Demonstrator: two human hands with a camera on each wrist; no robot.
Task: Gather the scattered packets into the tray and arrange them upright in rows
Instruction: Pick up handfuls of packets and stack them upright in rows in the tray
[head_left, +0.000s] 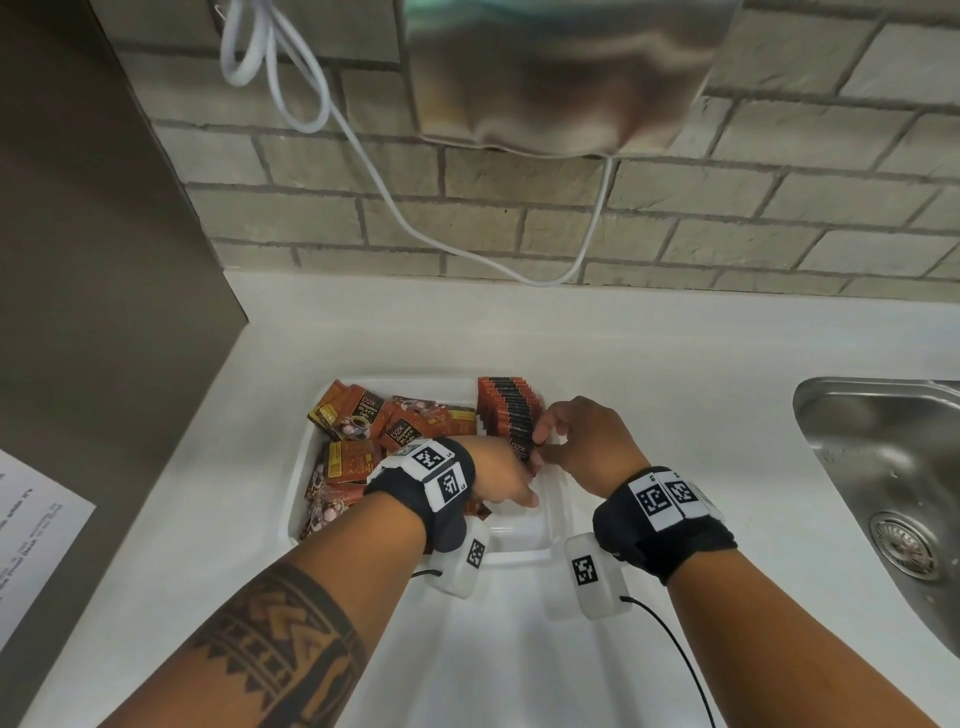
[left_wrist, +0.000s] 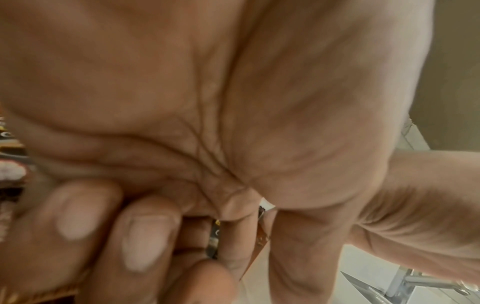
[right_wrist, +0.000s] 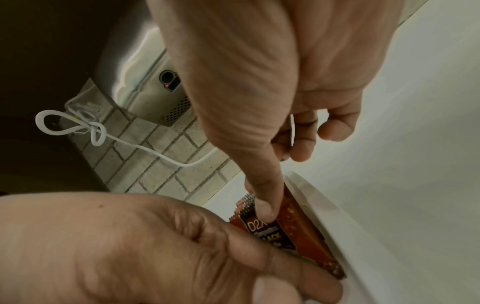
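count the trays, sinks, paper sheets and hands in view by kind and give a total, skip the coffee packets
white plastic tray: 1
stainless steel sink: 1
printed white paper sheet: 1
hands, left hand and right hand: 2
total: 5

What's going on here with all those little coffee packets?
A person is sorting coffee packets in a white tray on a counter beside a sink. A row of upright packets already stands along the tray's right side. The right hand and left hand are together at the row's near end, holding a packet as it joins the row. A loose pile of packets lies jumbled in the tray's left half, unsorted.
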